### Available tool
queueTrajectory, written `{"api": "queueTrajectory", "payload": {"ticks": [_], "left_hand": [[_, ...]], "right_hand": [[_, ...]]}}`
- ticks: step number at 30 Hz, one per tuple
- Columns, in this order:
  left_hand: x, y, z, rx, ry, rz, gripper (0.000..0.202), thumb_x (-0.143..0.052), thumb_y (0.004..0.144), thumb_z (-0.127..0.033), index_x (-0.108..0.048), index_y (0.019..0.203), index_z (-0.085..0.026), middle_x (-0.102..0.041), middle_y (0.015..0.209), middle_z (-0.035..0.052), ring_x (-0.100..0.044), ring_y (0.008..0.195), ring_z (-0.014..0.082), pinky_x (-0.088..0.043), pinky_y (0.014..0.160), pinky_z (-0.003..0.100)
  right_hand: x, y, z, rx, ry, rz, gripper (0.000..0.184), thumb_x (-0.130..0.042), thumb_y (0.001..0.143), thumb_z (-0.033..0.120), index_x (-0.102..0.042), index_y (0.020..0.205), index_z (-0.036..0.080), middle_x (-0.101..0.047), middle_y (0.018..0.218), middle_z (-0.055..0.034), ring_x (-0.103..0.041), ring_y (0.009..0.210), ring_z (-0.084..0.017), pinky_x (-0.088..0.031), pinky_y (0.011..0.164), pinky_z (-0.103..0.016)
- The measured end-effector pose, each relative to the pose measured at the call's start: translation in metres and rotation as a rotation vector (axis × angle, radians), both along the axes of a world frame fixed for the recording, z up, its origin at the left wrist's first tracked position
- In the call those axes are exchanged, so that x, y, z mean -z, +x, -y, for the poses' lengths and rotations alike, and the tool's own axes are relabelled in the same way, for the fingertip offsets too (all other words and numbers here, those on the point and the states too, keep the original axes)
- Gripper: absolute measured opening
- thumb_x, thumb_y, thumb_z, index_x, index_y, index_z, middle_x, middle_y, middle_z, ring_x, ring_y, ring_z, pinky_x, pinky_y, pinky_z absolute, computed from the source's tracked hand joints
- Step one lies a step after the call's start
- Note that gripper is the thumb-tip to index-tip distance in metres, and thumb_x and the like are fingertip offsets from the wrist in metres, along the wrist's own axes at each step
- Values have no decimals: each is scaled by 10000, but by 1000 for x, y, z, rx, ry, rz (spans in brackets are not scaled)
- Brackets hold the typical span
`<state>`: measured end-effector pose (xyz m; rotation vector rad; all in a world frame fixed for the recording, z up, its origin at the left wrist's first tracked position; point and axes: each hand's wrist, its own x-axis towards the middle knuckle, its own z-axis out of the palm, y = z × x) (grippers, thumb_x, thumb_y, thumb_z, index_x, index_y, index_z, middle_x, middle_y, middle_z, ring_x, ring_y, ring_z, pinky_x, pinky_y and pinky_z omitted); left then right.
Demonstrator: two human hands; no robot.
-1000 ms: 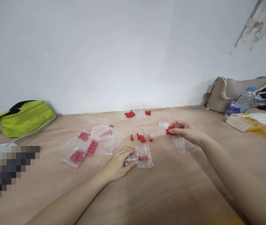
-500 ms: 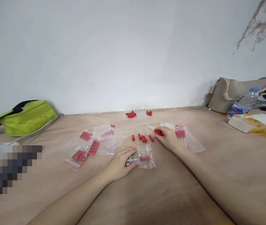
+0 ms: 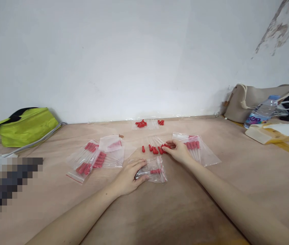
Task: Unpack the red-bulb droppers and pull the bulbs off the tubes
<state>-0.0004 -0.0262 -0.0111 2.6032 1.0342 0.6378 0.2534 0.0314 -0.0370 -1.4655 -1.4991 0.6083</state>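
My left hand (image 3: 131,175) lies on the wooden surface, thumb and fingers gripping the left end of a clear zip bag (image 3: 163,174). Inside that bag is a glass dropper (image 3: 155,171) with a red rubber bulb. Just behind the bag, several loose droppers (image 3: 155,150) lie with their red bulbs toward me and their clear stems pointing away. My right hand (image 3: 179,151) has its fingertips closed around red bulbs at the right end of this row; how many it holds is partly hidden.
Filled zip bags of droppers (image 3: 83,156) lie at left, with another filled bag (image 3: 210,154) at right. More red bulbs (image 3: 141,124) and stems sit near the wall. A green bag (image 3: 29,127), a water bottle (image 3: 261,112) and a beige bag (image 3: 238,109) stand farther out.
My right hand has moved slightly left and toward me, bringing the red bulbs at its fingertips beside the loose row. My left hand stays on the zip bag.
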Motion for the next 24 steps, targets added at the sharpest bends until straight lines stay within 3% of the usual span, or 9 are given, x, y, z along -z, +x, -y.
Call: {"api": "queueTrajectory", "payload": {"ticks": [3, 6, 10, 24], "left_hand": [[0, 0, 0, -8, -5, 3, 436, -507, 807, -409, -487, 1192, -206, -518, 1234, 70, -443, 1161, 215, -362, 978, 408], [1, 0, 0, -4, -9, 17, 439, -506, 805, -420, -489, 1191, -210, -519, 1231, 72, -446, 1157, 219, -363, 974, 414], [2, 0, -1, -4, 0, 10, 447, -505, 802, -431, -494, 1188, -207, -520, 1229, 76, -443, 1159, 222, -356, 979, 414], [2, -1, -1, -1, 8, 2, 449, -500, 805, -435, -489, 1192, -206, -516, 1234, 71, -445, 1156, 210, -354, 986, 400]], "right_hand": [[-3, 0, 5, 0, 20, 62, 419, -674, 612, 421, -601, 935, 165, -660, 880, -62, -613, 750, -160, -486, 679, -297], [-9, 0, 12, 30, 14, 123, 289, -619, 658, 410, -649, 834, 183, -668, 763, -38, -603, 664, -155, -470, 619, -282], [-13, -1, 17, 81, 34, 126, 246, -559, 698, 406, -657, 724, 182, -659, 675, -34, -590, 602, -153, -453, 584, -270], [0, -1, 12, 115, 159, 207, 236, -548, 715, 401, -616, 656, 183, -585, 754, -42, -536, 714, -164, -429, 681, -304]]}}
